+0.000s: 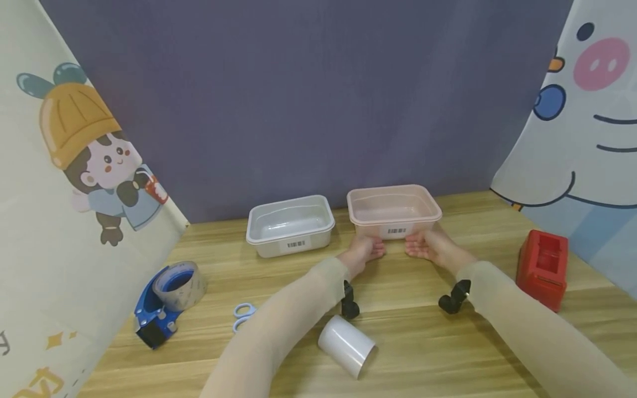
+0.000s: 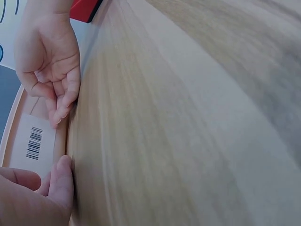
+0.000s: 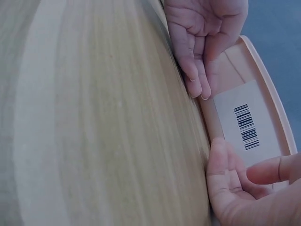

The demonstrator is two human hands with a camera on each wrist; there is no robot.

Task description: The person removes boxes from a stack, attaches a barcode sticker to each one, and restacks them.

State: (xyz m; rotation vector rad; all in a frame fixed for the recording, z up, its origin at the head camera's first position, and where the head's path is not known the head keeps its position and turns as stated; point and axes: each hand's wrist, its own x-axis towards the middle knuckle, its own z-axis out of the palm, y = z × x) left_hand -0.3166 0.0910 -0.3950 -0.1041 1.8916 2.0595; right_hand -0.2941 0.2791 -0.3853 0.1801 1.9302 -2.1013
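A pink plastic container (image 1: 393,221) with a barcode label (image 3: 247,125) on its front wall stands by the back of the table. At its lower front edge, left of the label, is my left hand (image 1: 364,251), palm turned up and fingers loosely bent. My right hand (image 1: 432,247) lies to the right of the label, its fingertips right at the same bottom edge. In the right wrist view the right thumb (image 3: 270,170) overlaps the front wall. Neither hand's fingers wrap round the container. A white container (image 1: 293,235) with a similar label stands to its left.
A white roll (image 1: 346,345) lies between my forearms. Blue-handled scissors (image 1: 244,310) are partly hidden by the left sleeve. At left sits a blue tape dispenser (image 1: 155,318) with a tape roll (image 1: 191,290); at right, a red holder (image 1: 542,268). A dark backdrop (image 1: 318,99) rises behind.
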